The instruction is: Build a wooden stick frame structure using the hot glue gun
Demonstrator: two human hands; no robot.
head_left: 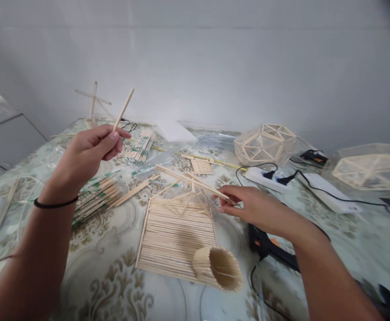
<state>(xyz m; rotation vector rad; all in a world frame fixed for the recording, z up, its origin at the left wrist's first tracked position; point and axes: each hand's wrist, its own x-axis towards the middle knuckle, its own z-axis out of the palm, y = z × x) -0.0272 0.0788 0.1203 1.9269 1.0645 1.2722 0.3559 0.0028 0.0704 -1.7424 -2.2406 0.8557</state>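
My left hand (96, 145), raised over the left of the table, pinches a single wooden chopstick (124, 109) that tilts up to the right. At the centre right, my right hand (238, 203) is closed on the near end of some long chopsticks (191, 180), which slant up to the left. Below them lies a flat panel (178, 236) of chopsticks laid side by side. A small stick frame (191, 196) shows at the panel's far edge, partly behind the held sticks. On the panel's near right corner a round stick cup (218, 267) lies on its side.
Wrapped chopsticks (96, 200) lie at left, with another bundle (141, 147) behind. A black glue gun (271, 249) rests under my right forearm. A power strip (268, 178) with black cables and two stick domes (268, 142) stand at right. A stick windmill (93, 102) stands back left.
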